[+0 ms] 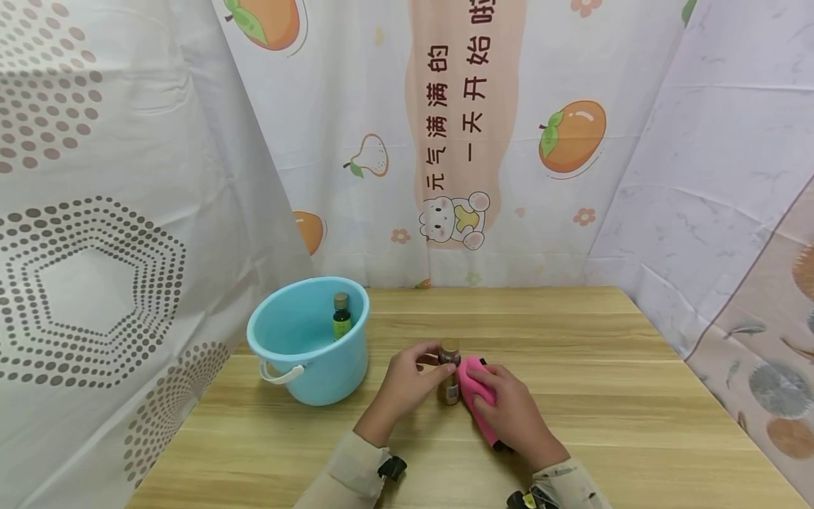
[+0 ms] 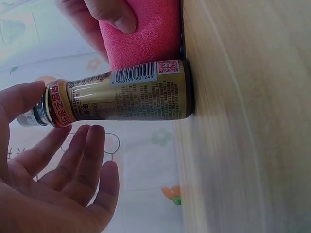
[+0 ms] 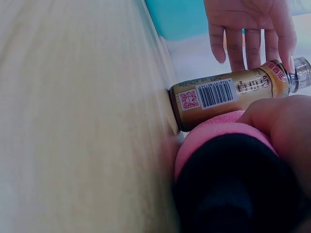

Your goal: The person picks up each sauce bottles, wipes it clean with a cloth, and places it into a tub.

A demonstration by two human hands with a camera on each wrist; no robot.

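A small oil bottle (image 2: 131,94) with a gold label, barcode and clear cap stands upright on the wooden table. The thumb and index finger of my left hand (image 1: 413,378) are at its neck, one on each side, while the other fingers spread loosely. Beside the bottle, my right hand (image 1: 511,410) grips a fuzzy pink cloth-like item (image 1: 473,396) with black at its ends. The pink item's side lies right against the bottle in the left wrist view, and its black end (image 3: 233,184) fills the lower part of the right wrist view.
A light blue bucket (image 1: 331,385) with a white handle stands left of the hands. Inside it is a dark bottle (image 1: 341,318) with a green label and brown cap. The table (image 1: 604,396) is bordered by printed curtains (image 1: 509,184) at the back and sides.
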